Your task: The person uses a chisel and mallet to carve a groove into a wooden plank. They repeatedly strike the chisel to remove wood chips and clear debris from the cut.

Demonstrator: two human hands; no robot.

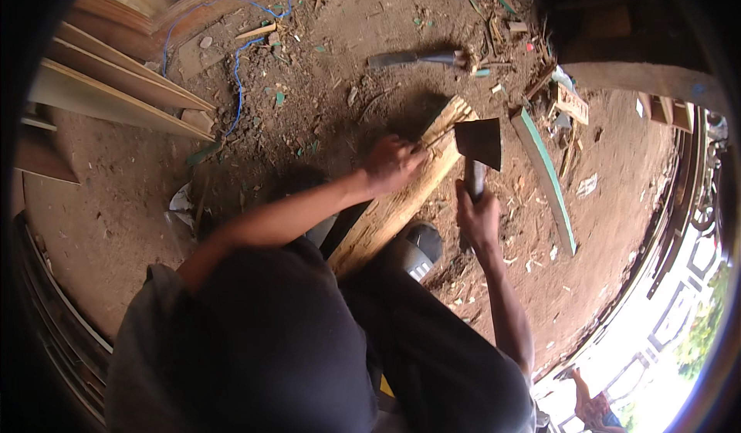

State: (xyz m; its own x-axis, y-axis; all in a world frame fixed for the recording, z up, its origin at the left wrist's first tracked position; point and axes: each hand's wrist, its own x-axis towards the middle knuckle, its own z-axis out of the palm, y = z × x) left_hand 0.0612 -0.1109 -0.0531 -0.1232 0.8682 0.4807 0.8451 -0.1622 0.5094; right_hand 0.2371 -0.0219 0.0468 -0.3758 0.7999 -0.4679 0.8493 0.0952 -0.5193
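Observation:
A rough, pale wooden log (409, 194) slants away from between my legs across the dirt. My right hand (480, 215) is wrapped round the handle of a hatchet (478, 141), whose broad dark blade is raised beside the log's far end. Over the log, to the left of the blade, my left hand (395, 166) is closed on a thin stick-like piece (438, 137). That piece reaches across the log toward the blade; its kind is too small to make out. My shoe (423, 244) shows just right of the log.
Ahead lies a dark tool with a tapered end (421, 59). A curved, green-edged wooden strip (546, 178) is on the ground at the right. Boards (123, 97) stand at the left, near a blue cord (238, 86). Wood chips litter the dirt. Another person (594, 410) is at the lower right.

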